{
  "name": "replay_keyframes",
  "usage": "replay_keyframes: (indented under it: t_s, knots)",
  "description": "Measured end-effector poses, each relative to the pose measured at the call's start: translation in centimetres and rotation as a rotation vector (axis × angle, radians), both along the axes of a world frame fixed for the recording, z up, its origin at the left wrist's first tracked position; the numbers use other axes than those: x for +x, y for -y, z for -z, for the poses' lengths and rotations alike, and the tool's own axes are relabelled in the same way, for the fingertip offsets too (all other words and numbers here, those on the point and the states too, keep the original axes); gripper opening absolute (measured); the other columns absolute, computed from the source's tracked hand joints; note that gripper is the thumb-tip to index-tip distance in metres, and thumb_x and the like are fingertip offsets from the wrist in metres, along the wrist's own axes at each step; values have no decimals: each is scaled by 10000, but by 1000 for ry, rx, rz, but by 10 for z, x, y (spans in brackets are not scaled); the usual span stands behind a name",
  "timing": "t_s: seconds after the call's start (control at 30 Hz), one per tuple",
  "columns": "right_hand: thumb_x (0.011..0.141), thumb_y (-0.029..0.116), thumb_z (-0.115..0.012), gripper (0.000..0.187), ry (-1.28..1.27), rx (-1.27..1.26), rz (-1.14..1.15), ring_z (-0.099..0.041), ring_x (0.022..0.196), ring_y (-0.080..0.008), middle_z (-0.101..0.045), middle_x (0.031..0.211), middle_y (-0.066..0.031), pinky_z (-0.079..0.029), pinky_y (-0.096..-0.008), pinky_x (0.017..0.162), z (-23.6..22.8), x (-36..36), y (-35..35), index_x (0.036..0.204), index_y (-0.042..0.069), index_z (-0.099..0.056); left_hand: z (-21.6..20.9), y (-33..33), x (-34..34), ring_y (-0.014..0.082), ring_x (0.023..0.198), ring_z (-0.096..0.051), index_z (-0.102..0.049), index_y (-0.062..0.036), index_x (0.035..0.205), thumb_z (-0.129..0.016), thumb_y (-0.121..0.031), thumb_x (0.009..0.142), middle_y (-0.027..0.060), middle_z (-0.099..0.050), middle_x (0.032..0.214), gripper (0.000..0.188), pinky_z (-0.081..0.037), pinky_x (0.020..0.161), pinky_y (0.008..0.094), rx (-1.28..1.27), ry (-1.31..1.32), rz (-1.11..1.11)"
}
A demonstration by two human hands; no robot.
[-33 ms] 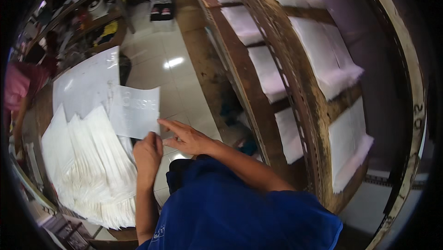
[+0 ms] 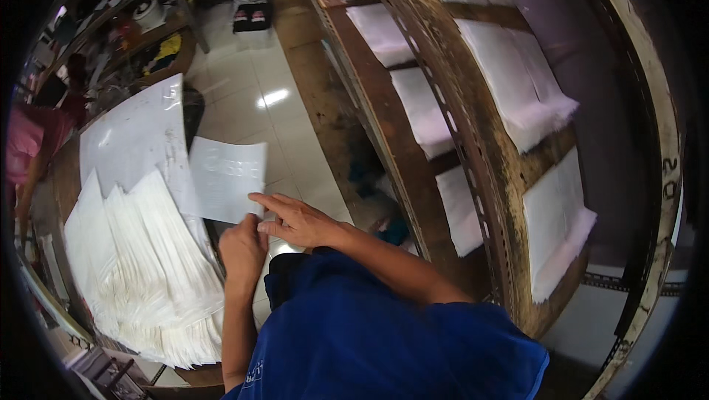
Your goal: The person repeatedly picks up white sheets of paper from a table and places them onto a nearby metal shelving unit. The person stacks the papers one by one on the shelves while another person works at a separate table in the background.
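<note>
Wooden shelves (image 2: pixel 543 158) are standing at two o'clock; at nine, the left hand (image 2: pixel 244 246) is pinching a pale sheet (image 2: pixel 225 182) by its near corner; the right hand (image 2: pixel 299 222), loosely spread, is overlapping its edge.

cramped workroom, shiny tiled floor (image 2: pixel 299 152)
so there's this big worn wooden rack (image 2: pixel 546 158) hogging the right side, with a brown strip full of holes (image 2: pixel 452 115) running along it. purplish wall (image 2: pixel 591 53) behind that, then a pale post (image 2: pixel 653 97) near the edge. pretty messy shelves (image 2: pixel 199 27) up top left too, and a bright glare patch (image 2: pixel 273 98) bouncing off the tiles.
</note>
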State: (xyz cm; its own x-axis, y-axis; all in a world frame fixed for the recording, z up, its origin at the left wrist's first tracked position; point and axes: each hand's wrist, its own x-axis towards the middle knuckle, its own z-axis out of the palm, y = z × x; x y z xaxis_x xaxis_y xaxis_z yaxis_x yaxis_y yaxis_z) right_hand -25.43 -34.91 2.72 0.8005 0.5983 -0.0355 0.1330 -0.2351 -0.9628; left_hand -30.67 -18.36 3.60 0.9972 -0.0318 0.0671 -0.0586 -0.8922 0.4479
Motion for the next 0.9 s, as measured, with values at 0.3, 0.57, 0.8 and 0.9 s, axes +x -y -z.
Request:
replay_keyframes:
  t_s: [0.3,0.57,0.8,0.9]
  knots:
    - [878,39,-518,174,98,-215,311,-613,788,-273,-616,900,-154,-485,-374,723,49,-55,117,1037,34,-588,20,91,-44,323,594,-588,-542,-59,728,-639,-223,856,120,-593,634,230,-454,598,419,-342,-179,394]
    - [925,269,-579,352,-131,-334,1091,-437,767,-57,-510,884,51,-391,-242,675,62,-113,385,1215,100,-473,68,108,-112,305,686,-616,-594,-45,819,-630,-225,857,124,-620,731,188,-463,675,395,-324,-432,455]
    - [905,371,-596,371,-223,-173,1708,-455,728,-81,-529,863,31,-396,-275,644,108,-199,605,1127,75,-557,126,66,-157,370,737,-619,-594,-30,869,-620,-209,862,176,-639,791,181,-477,701,459,-158,-681,333]
    - [893,201,-618,164,-86,-240,1812,-387,497,-109,-504,680,-18,-341,-251,453,93,-187,567,925,46,-575,141,56,-165,383,740,-616,-597,-22,889,-621,-206,862,184,-639,787,188,-477,708,460,-154,-721,269]
